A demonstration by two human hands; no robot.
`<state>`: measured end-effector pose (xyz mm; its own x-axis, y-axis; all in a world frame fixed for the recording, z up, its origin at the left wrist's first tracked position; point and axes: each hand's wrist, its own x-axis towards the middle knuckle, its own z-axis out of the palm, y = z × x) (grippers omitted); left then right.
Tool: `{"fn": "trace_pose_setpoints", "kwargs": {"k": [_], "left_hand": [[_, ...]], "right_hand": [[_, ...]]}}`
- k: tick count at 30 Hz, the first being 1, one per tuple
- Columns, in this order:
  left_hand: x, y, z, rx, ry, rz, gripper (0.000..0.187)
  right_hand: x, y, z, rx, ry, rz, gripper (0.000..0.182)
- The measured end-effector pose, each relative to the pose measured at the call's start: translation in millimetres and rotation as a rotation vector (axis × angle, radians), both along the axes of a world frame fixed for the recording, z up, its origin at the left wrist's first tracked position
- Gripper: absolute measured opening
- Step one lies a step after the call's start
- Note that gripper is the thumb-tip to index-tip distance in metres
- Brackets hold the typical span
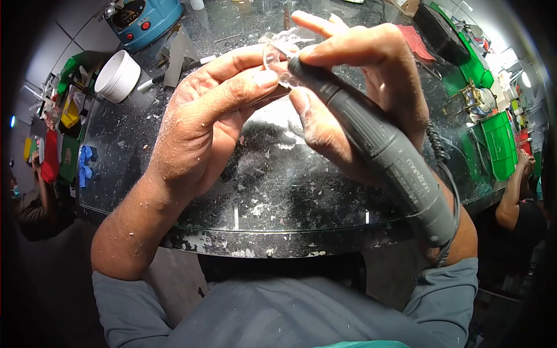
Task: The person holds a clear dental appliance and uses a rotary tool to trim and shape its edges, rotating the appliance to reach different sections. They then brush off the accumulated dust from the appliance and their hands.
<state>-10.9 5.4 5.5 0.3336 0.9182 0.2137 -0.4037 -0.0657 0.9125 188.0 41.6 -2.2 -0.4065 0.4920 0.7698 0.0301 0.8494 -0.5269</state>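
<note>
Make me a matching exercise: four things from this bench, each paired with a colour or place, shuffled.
Things:
1. Power tool
2. Clear piece
3. Tub
4. Machine at the upper left

Colours and places:
A. Blue, with red buttons
B. Held in the left hand
C. White
D. Gripped in the right hand

Pairs: 1-D, 2-B, 3-C, 4-A

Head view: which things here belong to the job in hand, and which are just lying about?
Seemingly in the job:
- clear plastic piece, held in the left hand
- black power tool, gripped in the right hand, its tip at the piece

Apparently just lying about:
- white tub
- blue machine
- red sheet
- green tray
</note>
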Motion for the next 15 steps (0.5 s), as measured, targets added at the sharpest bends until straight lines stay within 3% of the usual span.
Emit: {"fn": "trace_pose_setpoints", "kwargs": {"k": [3,6,9,15], "left_hand": [[5,-3,3,0.010,-0.023,0.009,0.042],[6,-3,3,0.017,-0.013,0.031,0.041],[6,-6,5,0.010,0.022,0.037,0.041],[6,-4,2,0.007,0.009,0.032,0.041]], "right_hand": [[-3,8,-7,0.096,0.113,-0.067,0.035],[13,60,-41,0.298,0.010,0.192,0.034],[-9,10,10,0.297,0.122,0.083,0.035],[-9,15,7,0.323,0.112,0.149,0.040]]}}
